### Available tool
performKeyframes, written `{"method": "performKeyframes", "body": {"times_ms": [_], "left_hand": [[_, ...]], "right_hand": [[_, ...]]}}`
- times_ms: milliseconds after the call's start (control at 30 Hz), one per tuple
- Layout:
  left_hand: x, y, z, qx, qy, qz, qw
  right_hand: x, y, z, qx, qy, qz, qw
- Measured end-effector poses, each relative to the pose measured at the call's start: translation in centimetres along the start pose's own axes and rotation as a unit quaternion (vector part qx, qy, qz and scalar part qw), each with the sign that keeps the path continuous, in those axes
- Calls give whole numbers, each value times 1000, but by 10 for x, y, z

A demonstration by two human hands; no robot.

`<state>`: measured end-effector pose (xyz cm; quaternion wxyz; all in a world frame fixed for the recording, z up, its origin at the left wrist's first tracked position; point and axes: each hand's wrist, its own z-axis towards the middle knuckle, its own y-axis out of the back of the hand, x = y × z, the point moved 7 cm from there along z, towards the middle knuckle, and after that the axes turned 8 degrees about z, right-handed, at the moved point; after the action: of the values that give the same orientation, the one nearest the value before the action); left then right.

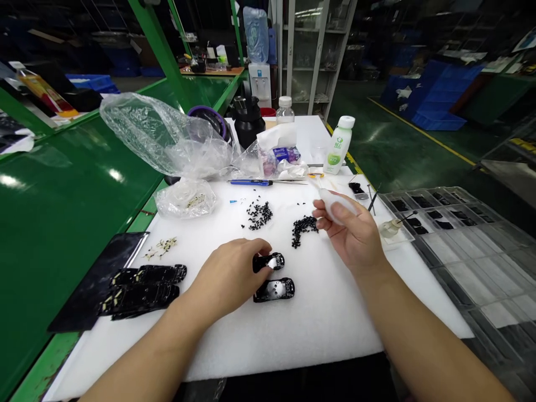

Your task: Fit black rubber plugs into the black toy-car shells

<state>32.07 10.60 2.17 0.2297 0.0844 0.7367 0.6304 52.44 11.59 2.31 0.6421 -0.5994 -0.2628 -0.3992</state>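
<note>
My left hand (237, 271) closes its thumb and fingers on a small black toy car body (274, 261) on the white foam mat. Just below it lies a second black car body (275, 289). My right hand (354, 226) is raised over the right of the mat, wrapped round a small white squeeze bottle (335, 205) with a thin nozzle pointing up and left. Under its fingertips is a pile of tiny black parts (302, 229). Another pile of tiny black parts (259, 215) lies further left.
Several black car bodies (142, 290) sit at the left by pale small parts (162, 247). A blue cutter (251, 182), plastic bags (186, 198), tissues (278, 153) and a green-white bottle (339, 145) stand along the back. A compartment tray (469, 257) is at the right.
</note>
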Motion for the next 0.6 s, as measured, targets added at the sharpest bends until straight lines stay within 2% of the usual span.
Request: {"method": "performKeyframes", "body": {"times_ms": [67, 133, 167, 233, 267, 333, 433, 600], "left_hand": [[2, 1, 0, -8, 21, -7, 1000], [2, 2, 0, -16, 28, -16, 999], [3, 1, 0, -17, 29, -20, 999], [3, 0, 0, -20, 29, -36, 999], [3, 0, 0, -22, 27, -46, 998], [4, 0, 0, -25, 24, -70, 997], [5, 0, -1, -23, 20, -106, 994], [8, 1, -3, -9, 39, -180, 983]], "right_hand": [[2, 0, 3, 11, 8, -10, 1000], [13, 2, 2, -12, 85, -112, 990], [19, 3, 0, -32, 135, -197, 971], [29, 1, -5, -70, 214, -369, 902], [29, 0, -6, -77, 230, -433, 868], [24, -1, -4, -68, 227, -507, 829], [16, 3, 2, -53, 213, -557, 801], [16, -3, 7, -39, 200, -578, 790]]}}
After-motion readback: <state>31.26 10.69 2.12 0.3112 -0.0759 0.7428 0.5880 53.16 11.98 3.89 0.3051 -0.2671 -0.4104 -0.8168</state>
